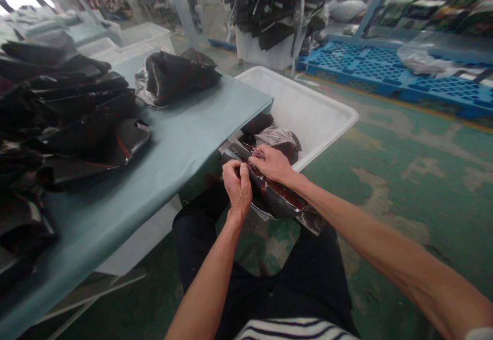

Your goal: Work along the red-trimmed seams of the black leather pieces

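Over my lap I hold a black fabric piece in a clear plastic bag (283, 202) with red trim. My left hand (238, 186) is closed in a pinch on the bag's near end. My right hand (270, 163) is closed on its upper edge, fingers curled over the plastic. Both hands touch at the bag's top, just in front of a white plastic bin (308, 105) that holds a few more bagged dark pieces (277, 137).
A pale blue table (181, 145) on my left carries a tall pile of black pieces (61, 114) and a separate bagged bundle (177, 75). Blue pallets (385, 70) lie on the worn green floor at the right. A white bin of dark goods (269, 21) stands behind.
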{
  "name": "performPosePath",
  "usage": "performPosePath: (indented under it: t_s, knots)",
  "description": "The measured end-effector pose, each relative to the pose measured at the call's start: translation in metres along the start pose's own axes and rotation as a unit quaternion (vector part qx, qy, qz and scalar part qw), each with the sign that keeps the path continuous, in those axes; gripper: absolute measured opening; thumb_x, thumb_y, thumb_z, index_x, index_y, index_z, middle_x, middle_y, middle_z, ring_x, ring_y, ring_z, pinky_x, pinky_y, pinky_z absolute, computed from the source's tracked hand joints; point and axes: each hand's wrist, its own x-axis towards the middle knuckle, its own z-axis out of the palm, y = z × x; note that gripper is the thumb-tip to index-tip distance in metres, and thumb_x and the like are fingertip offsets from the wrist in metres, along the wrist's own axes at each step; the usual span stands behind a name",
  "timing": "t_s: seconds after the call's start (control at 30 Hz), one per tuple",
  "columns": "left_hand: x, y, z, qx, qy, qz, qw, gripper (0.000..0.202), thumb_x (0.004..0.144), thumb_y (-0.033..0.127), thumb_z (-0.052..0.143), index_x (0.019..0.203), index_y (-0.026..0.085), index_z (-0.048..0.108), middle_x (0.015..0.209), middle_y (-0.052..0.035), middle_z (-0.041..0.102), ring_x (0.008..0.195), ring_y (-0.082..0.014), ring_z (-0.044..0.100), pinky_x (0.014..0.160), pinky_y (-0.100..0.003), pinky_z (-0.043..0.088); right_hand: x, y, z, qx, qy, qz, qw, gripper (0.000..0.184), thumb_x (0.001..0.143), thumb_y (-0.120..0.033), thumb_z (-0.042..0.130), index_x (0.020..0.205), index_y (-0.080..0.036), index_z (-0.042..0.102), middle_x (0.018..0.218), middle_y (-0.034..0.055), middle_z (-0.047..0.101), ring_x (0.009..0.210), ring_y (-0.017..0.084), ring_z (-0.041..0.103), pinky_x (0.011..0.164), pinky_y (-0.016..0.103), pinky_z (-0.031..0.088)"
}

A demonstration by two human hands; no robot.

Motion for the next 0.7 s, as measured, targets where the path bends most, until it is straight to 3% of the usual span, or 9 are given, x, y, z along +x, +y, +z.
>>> performPosePath:
  t_s: [0.17,0.27,0.47,0.7]
  knots:
    - [-0.002,0.004,0.01,0.027,0.043,0.006,0.999,0.019,0.092,0.036,0.066,0.098,0.021,0.057,0.102,-0.0048,0.06,0.097,-0.0191,0.057,0.093,-0.037,0.047,-0.007,0.007,-0.002,0.038,-0.001,-0.003,0.999,0.026,0.093,-0.041,0.056,0.105,-0.021,0.067,0.101,0.0047,0.076,0.092,0.021,0.068,0.078,0.029,0.044]
    - [-0.003,0.002,0.013,0.035,0.047,0.036,0.998,0.011,0.093,0.028,0.063,0.098,0.021,0.057,0.103,-0.0057,0.061,0.101,-0.0197,0.058,0.095,-0.037,0.046,-0.009,0.003,-0.005,0.052,-0.016,-0.002,0.999,0.028,0.095,-0.043,0.051,0.107,-0.021,0.066,0.1,0.0049,0.076,0.093,0.022,0.068,0.08,0.03,0.045]
    - [-0.008,0.0,0.019,0.05,0.067,0.077,0.994,0.008,0.098,0.025,0.052,0.103,0.019,0.056,0.109,-0.0092,0.06,0.109,-0.0212,0.054,0.101,-0.04,0.044,-0.012,-0.004,-0.005,-0.008,-0.019,0.02,1.0,0.036,0.09,-0.05,0.061,0.114,-0.023,0.063,0.105,0.0047,0.076,0.095,0.026,0.07,0.078,0.032,0.045]
    - [-0.008,0.007,0.022,0.016,0.067,0.035,0.997,0.007,0.098,0.022,0.05,0.104,0.021,0.054,0.11,-0.0074,0.057,0.11,-0.0197,0.053,0.102,-0.039,0.043,-0.009,-0.01,-0.005,-0.05,-0.069,0.094,0.992,0.04,0.094,-0.056,0.053,0.117,-0.023,0.059,0.107,0.0076,0.075,0.097,0.028,0.07,0.076,0.032,0.044]
